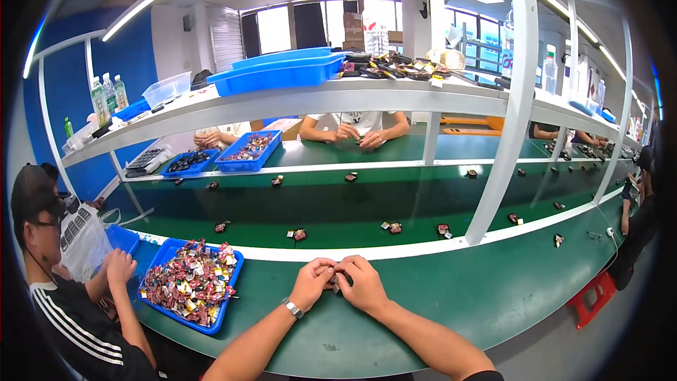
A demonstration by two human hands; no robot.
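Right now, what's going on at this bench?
The person's left hand and right hand meet over the green table, pinching a small dark item, mostly hidden. To the left sits a blue tray heaped with small parts. Similar pieces lie spaced out beyond the white rail.

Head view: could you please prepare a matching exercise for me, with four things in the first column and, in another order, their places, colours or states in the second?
Column one
1. Wristwatch
2. Plastic stool
3. Left hand and right hand of the camera wearer
4. Heaped tray nearest to these hands

Column two
A. Blue, on the green tabletop
B. Close together, fingertips at a small dark part
C. Silver-coloured
D. Red, towards the right of the picture

Right pairs: 1-C, 2-D, 3-B, 4-A
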